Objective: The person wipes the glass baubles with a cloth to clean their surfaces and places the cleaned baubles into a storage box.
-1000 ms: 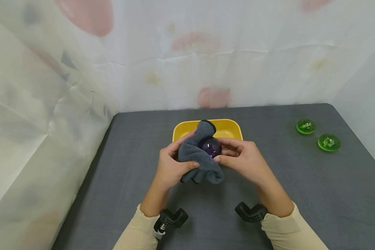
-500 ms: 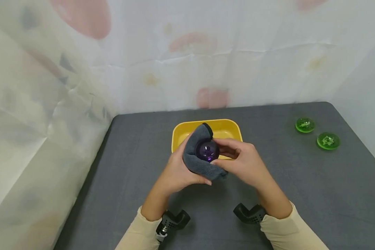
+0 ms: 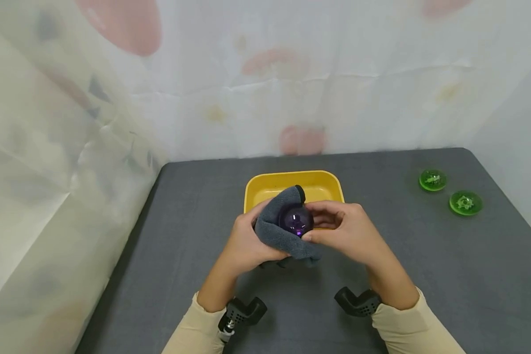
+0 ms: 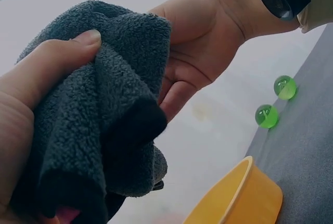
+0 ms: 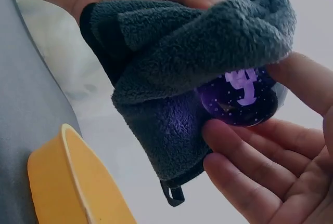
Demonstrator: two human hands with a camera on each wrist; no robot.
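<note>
Wiping under way: purple ball pinched in right hand, cloth clutched in left hand; green balls at 2 o'clock untouched.

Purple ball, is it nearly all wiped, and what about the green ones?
Done: nothing shows as finished; the yellow tray looks empty. In hand: the left hand wraps the grey cloth round the purple ball, held by the right hand. Left: two green balls sit untouched.
</note>
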